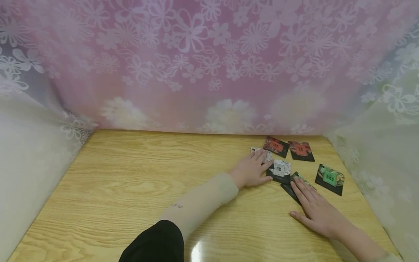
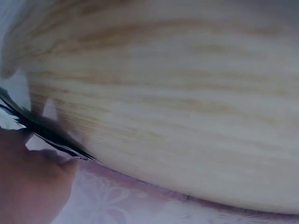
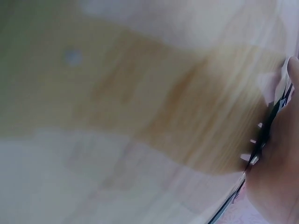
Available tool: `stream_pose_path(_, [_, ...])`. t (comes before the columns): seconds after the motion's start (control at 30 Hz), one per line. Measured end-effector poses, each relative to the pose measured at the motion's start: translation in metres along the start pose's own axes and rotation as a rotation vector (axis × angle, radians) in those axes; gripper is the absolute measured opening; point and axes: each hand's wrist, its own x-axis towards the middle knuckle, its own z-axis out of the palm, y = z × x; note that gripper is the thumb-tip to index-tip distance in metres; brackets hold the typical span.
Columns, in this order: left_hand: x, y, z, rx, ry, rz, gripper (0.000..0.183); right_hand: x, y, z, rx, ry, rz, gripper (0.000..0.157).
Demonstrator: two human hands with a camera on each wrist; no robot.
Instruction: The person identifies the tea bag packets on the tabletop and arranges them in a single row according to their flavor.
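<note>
My left hand (image 1: pixel 250 170) lies with straight, spread fingers on a white-and-black packet (image 1: pixel 267 155), partly hiding it. Its lower fingers reach the edge of a second white-and-black packet (image 1: pixel 280 171). My right hand (image 1: pixel 319 213) rests its extended fingers on a green-and-black packet (image 1: pixel 302 179), covering much of it, and a dark packet edge (image 1: pixel 289 191) shows beside those fingers. The left wrist view catches the left hand (image 2: pixel 35 179) at its lower left against dark packet edges (image 2: pixel 51 133). In the right wrist view, the right hand (image 3: pixel 278 149) appears at the right border.
Two red-and-black packets, one on the left (image 1: pixel 276 146) and one on the right (image 1: pixel 301 150), lie farther back. Another green-and-black packet (image 1: pixel 330 179) is at the far right. The wood-grain table (image 1: pixel 131 174) is bounded by a pink flowered curtain (image 1: pixel 196 72) behind and pale cloth at both sides.
</note>
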Motion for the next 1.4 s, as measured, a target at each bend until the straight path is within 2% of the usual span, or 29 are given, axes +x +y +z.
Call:
stream_pose_path(0.17, [-0.003,0.0,-0.001,0.015,-0.025,0.02,0.073,0.0,-0.001,0.0,-0.011,0.006,-0.003,0.086])
stream_pose_path(0.3, [-0.004,-0.003,0.004,0.038,-0.024,0.041,0.074,0.0,-0.001,0.0,-0.012,0.006,-0.002,0.086])
stream_pose_path(0.7, [-0.007,-0.011,0.015,0.01,-0.03,0.08,0.074,-0.003,-0.001,0.003,-0.004,-0.003,0.011,0.087])
stream_pose_path(0.97, [-0.016,-0.019,0.013,-0.006,-0.027,0.084,0.074,-0.001,-0.002,0.002,-0.007,0.011,-0.006,0.087])
stream_pose_path(1.4, [-0.028,-0.036,0.021,-0.023,-0.02,0.1,0.074,-0.001,-0.004,-0.001,-0.016,0.016,-0.008,0.087])
